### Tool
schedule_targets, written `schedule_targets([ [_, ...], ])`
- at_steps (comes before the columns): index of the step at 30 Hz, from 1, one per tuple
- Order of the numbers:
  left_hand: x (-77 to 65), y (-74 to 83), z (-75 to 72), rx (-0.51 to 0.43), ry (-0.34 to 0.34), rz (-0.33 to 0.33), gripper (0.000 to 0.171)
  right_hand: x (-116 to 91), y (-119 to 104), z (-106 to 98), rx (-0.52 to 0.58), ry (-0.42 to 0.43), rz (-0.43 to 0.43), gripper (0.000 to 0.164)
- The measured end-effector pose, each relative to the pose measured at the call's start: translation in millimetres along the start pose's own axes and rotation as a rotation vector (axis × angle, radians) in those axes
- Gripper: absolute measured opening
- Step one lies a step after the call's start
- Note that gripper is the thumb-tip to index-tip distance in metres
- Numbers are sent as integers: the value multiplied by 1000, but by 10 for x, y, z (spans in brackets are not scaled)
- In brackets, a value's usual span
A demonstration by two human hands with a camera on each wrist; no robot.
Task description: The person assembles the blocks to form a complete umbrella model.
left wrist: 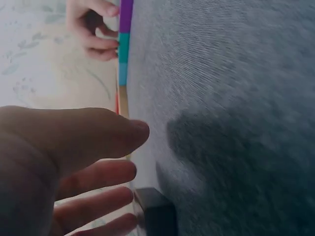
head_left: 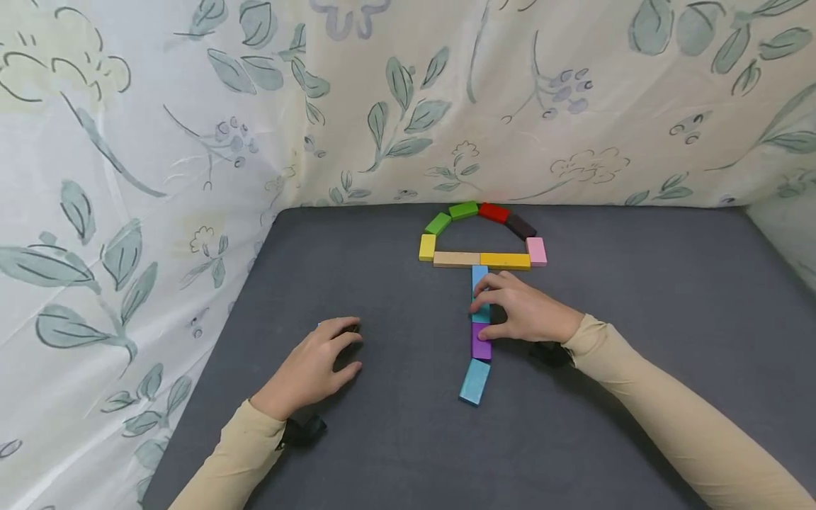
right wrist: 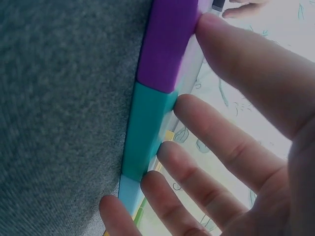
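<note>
My right hand rests over a line of wooden blocks. Its thumb touches the purple block, and other fingertips lie on the teal block. Beyond the teal one is a light blue block; at the near end a blue block sits at a slant. Left of the line, my left hand hovers low above the cloth with thumb and fingers apart. A dark block stands by its fingertips; whether they touch it cannot be made out.
Beyond the line, a tan block and an orange block form a crossbar. Above it arch yellow, green, red, dark brown and pink blocks. Patterned curtain borders the grey cloth.
</note>
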State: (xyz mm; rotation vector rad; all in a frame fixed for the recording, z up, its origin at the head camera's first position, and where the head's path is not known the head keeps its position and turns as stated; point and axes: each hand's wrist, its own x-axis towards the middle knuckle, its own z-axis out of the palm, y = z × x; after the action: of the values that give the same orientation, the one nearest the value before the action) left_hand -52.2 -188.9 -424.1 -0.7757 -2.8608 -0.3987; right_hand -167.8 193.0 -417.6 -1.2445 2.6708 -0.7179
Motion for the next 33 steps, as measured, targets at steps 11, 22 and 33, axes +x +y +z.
schedule_targets([
  [11, -19, -135, -41, -38, -48, 40, 38, 25, 42, -4, -1, 9, -13, 36],
  [22, 11, -128, -105, -27, -34, 46, 29, 37, 41, -8, 4, 9, -19, 36],
  [33, 102, 241, 19, -114, -26, 87, 28, 16, 13, -30, 9, -4, -1, 36],
])
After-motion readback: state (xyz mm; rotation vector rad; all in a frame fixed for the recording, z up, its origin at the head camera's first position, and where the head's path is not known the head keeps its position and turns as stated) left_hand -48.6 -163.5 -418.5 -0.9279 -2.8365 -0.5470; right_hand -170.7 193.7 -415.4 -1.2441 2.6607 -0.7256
